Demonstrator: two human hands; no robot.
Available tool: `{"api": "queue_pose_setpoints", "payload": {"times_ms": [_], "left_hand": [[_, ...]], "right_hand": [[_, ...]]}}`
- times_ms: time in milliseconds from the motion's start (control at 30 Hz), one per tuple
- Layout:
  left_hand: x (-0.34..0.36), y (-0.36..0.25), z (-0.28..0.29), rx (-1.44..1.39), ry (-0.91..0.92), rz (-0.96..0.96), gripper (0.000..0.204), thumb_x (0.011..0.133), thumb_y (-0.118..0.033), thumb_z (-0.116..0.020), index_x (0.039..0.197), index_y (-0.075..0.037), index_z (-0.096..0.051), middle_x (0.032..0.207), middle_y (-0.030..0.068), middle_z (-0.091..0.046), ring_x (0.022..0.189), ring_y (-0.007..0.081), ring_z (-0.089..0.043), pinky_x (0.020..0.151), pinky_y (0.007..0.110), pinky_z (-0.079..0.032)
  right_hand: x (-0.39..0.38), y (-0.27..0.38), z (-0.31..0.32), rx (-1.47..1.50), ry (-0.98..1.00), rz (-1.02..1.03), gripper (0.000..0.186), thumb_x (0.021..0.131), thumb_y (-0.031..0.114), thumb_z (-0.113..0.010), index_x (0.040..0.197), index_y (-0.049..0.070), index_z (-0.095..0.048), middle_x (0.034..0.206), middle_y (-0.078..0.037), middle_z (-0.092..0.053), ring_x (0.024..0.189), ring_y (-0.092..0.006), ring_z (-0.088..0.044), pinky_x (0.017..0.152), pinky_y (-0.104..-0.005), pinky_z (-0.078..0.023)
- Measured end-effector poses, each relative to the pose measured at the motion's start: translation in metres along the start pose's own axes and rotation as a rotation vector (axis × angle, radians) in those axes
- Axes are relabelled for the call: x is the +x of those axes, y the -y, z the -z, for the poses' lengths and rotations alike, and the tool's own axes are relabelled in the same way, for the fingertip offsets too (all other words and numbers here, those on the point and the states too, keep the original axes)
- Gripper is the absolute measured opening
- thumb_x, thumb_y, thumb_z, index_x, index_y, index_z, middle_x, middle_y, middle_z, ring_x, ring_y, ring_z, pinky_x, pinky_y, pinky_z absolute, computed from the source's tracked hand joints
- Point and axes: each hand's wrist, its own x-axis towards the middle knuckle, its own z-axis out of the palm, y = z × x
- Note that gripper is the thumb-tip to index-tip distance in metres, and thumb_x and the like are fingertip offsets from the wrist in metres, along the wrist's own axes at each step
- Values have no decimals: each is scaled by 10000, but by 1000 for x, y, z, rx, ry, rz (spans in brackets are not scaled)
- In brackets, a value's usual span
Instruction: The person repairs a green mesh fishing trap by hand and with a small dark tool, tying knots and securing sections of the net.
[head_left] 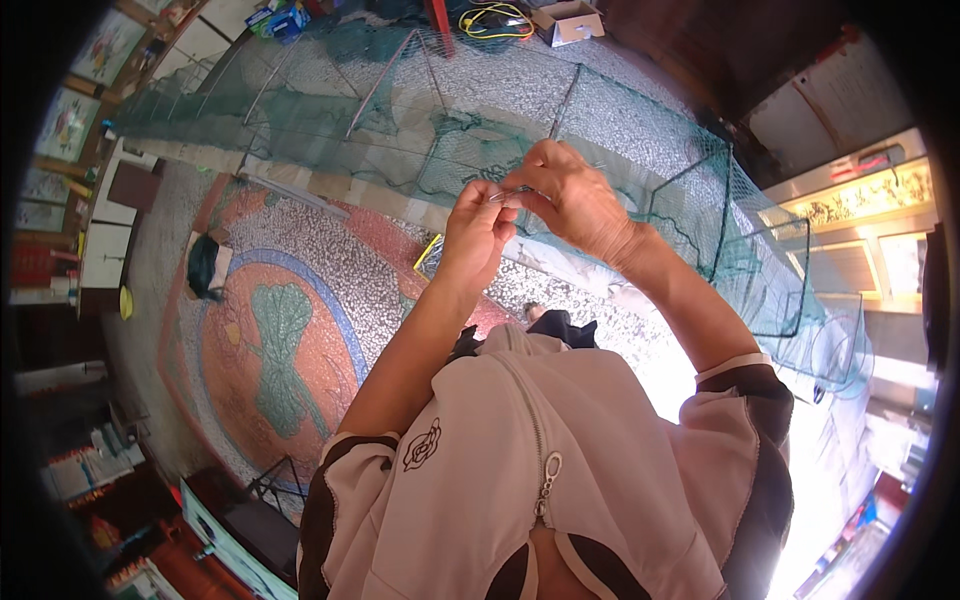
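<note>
Both hands meet in front of my chest, fingertips close together. My left hand is closed in a pinch, thumb and forefinger on a thin silvery piece too small to name. Coming in from the right, my right hand bends over it, its thumb and fingers pinched at the same spot. What the right fingertips grip is partly hidden by the fingers. Behind the hands stretches a long green mesh net trap, held in shape by several rectangular frames. Its netting passes close behind my right hand.
A yellow cable and an open cardboard box lie beyond the net, near a red post. On the patterned floor at left sits a dark green bundle. Shelves line the left side; a lit cabinet stands right.
</note>
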Motion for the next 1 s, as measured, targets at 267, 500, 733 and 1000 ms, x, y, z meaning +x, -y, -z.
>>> {"api": "queue_pose_setpoints", "payload": {"times_ms": [267, 500, 733, 1000], "left_hand": [[2, 0, 5, 18, 64, -23, 112, 930, -10, -479, 1010, -84, -505, 946, 35, -562, 807, 94, -536, 672, 223, -432], [18, 10, 39, 455, 516, -701, 340, 958, -333, -444, 1161, -67, -504, 1089, 81, -511, 1050, 180, -502, 924, 324, -411], [1, -26, -20, 1120, 345, -878, 191, 808, -32, -598, 995, -55, -562, 954, 133, -516, 891, 326, -501, 773, 388, -423], [16, -39, -19, 1242, 512, -770, 159, 906, -188, -591, 973, -44, -602, 947, 52, -603, 946, 236, -529, 829, 343, -425]], "right_hand": [[6, 21, -8, -177, -106, 111, 170, 726, 136, -718, 894, 130, -686, 868, -32, -588, 866, -245, -563, 790, -357, -458], [21, 92, -20, 142, -124, 394, 176, 766, 181, -701, 866, 91, -588, 822, -40, -617, 777, -244, -604, 738, -348, -467], [12, 111, 30, 658, -589, 117, 64, 970, 106, -480, 970, 42, -480, 707, -55, -547, 599, -135, -553, 500, -241, -439], [-17, 119, 98, 1013, -712, 226, 173, 1008, 174, -416, 1066, 32, -495, 608, -6, -412, 434, -54, -301, 373, -192, -285]]}}
